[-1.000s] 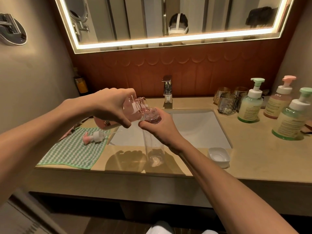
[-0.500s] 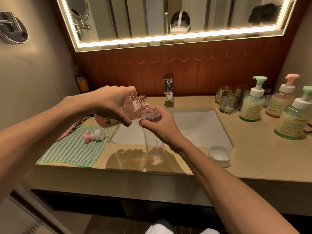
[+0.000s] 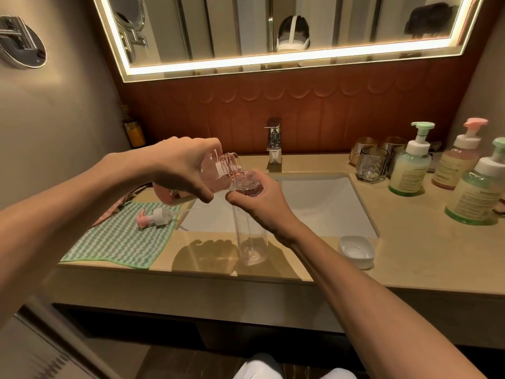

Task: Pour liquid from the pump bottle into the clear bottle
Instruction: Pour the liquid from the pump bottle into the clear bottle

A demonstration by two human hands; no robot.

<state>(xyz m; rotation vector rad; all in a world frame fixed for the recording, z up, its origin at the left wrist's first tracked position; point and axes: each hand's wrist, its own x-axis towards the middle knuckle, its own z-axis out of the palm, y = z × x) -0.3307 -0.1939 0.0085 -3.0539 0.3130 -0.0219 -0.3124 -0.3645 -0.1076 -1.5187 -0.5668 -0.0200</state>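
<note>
My left hand [image 3: 180, 166] grips the pump bottle [image 3: 218, 175], a clear bottle of pink liquid with its pump taken off. The bottle is tipped to the right, its threaded mouth resting over the neck of the clear bottle [image 3: 250, 236]. My right hand [image 3: 262, 203] holds the clear bottle upright by its upper part, its base on the counter's front edge. Pink shows at its neck; the lower body looks nearly empty. The removed pink pump head [image 3: 154, 216] lies on a green checked cloth [image 3: 120, 242] to the left.
A white sink [image 3: 322, 203] with a chrome tap [image 3: 273, 143] sits behind the bottles. A small white dish [image 3: 356, 250] stands right of my right wrist. Three pump bottles [image 3: 411, 165] and several glasses [image 3: 373, 164] crowd the counter's right side.
The pump bottle's mouth has settled slightly lower over the clear bottle's neck. Both hands have kept their grips and places.
</note>
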